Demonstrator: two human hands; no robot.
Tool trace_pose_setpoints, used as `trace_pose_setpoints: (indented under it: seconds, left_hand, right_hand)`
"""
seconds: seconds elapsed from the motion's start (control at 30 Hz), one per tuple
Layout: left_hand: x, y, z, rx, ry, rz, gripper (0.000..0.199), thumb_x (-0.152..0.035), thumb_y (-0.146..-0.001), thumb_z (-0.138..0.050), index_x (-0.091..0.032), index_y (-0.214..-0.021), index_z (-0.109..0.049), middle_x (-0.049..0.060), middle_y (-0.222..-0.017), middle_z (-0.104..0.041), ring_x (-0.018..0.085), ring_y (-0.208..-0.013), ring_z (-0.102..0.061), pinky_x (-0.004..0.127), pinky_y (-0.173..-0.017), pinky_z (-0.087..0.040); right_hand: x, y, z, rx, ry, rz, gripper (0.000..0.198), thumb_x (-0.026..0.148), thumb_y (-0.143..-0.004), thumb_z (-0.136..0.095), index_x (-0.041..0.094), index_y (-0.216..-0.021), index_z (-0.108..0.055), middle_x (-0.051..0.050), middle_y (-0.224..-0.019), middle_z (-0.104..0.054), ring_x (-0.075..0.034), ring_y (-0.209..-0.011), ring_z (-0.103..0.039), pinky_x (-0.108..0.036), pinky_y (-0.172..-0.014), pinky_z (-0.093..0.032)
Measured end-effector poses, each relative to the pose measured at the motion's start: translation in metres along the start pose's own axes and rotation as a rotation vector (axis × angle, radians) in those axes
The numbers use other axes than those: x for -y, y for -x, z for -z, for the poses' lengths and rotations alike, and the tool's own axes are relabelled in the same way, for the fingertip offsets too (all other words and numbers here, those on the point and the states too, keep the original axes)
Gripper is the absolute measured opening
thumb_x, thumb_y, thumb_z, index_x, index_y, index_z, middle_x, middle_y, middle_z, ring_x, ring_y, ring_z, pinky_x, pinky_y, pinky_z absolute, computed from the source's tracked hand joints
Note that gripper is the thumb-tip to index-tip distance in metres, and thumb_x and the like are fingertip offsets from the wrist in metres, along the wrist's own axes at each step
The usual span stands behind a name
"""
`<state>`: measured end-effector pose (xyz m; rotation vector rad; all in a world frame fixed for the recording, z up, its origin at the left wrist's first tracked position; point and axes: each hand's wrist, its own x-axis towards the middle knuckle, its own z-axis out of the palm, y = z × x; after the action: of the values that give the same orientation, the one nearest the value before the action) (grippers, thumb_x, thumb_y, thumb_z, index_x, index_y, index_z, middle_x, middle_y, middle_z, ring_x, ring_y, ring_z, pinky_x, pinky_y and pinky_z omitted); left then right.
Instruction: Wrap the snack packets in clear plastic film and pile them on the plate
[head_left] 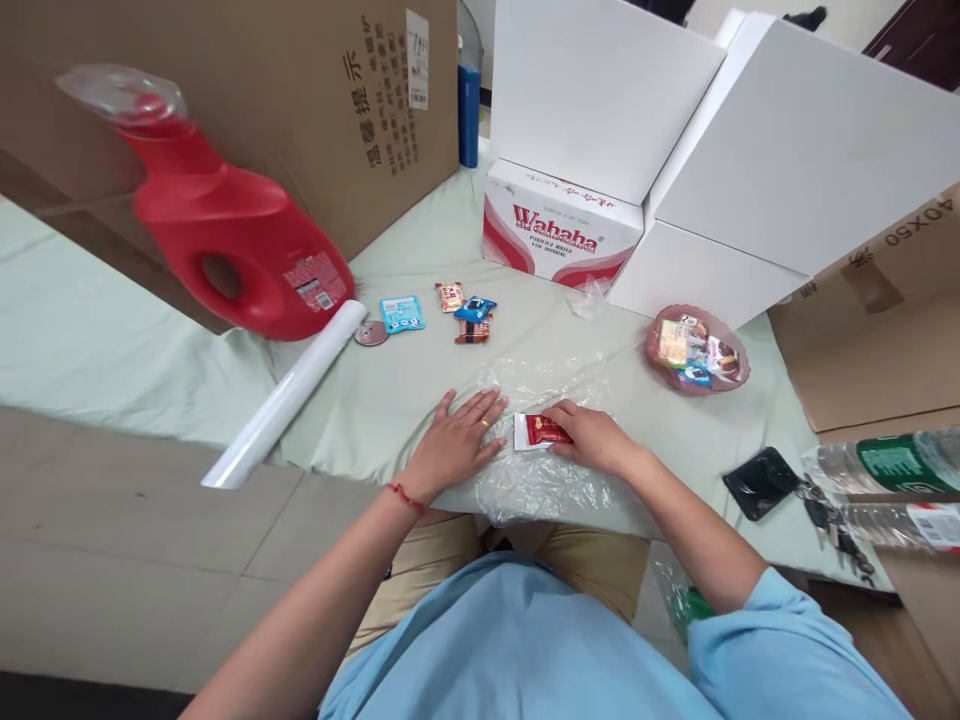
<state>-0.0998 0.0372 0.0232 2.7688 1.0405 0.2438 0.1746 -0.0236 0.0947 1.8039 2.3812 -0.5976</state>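
Observation:
A clear plastic bag [555, 490] lies spread over the front edge of the table. My left hand [459, 438] rests flat on its left side, fingers stretched out. On top of the bag, my right hand [592, 438] grips the right end of a red and white snack packet [534, 431]; part of that packet is hidden under the fingers. Farther back sit small wrapped snacks: a cream and red one [450, 296], a blue one [475, 309] and a brown one [473, 331]. A light-blue packet [403, 314] lies left of them, beside a round lid-like disc [371, 333].
A red detergent jug [247, 240] and a white roll [289, 395] stand and lie at left. A pink bowl [660, 372] of snacks is at right, near a black wallet-like item [761, 484], keys [836, 530] and plastic bottles [840, 468]. Cardboard and white boxes [562, 225] line the back.

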Motion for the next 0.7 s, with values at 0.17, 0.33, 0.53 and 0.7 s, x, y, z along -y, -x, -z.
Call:
trace_pose_setpoints:
  seconds: [0.17,0.33,0.53,0.7]
  left_hand:
    - [-0.001,-0.002,-0.001,0.005,0.005,0.017,0.067,-0.050,-0.110,-0.038,-0.021,-0.169,-0.029,0.013,-0.174,-0.035,0.025,-0.160,-0.037,0.059,-0.134,-0.011]
    - [-0.001,-0.001,-0.003,-0.017,0.032,0.017,0.066,-0.050,-0.109,-0.038,-0.024,-0.169,-0.029,0.010,-0.173,-0.039,0.026,-0.159,-0.039,0.058,-0.135,-0.008]
    - [-0.001,-0.001,-0.002,-0.010,0.055,0.027,0.067,-0.051,-0.108,-0.041,-0.025,-0.169,-0.030,0.009,-0.173,-0.038,0.027,-0.160,-0.038,0.059,-0.135,-0.009]
    - [-0.001,-0.001,-0.004,-0.020,0.066,0.039,0.068,-0.051,-0.108,-0.041,-0.022,-0.169,-0.030,0.010,-0.173,-0.037,0.026,-0.160,-0.037,0.059,-0.135,-0.005]
  right_hand:
    - [0.004,-0.005,-0.002,-0.005,0.060,0.006,0.053,0.029,-0.096,-0.070,0.026,-0.148,-0.058,-0.010,-0.138,-0.067,-0.027,-0.111,-0.072,-0.031,-0.080,-0.051]
    - [0.002,-0.007,-0.002,-0.034,0.099,0.043,0.051,0.032,-0.101,-0.063,0.025,-0.151,-0.056,-0.011,-0.145,-0.063,-0.025,-0.112,-0.071,-0.030,-0.082,-0.050]
    - [-0.003,-0.010,0.005,-0.055,0.043,0.072,0.053,0.030,-0.099,-0.066,0.026,-0.151,-0.056,-0.010,-0.145,-0.063,-0.024,-0.112,-0.070,-0.031,-0.088,-0.050]
    - [-0.015,-0.004,0.010,-0.052,0.044,0.034,0.053,0.026,-0.096,-0.067,0.025,-0.148,-0.058,-0.010,-0.143,-0.064,-0.024,-0.110,-0.070,-0.030,-0.086,-0.050]
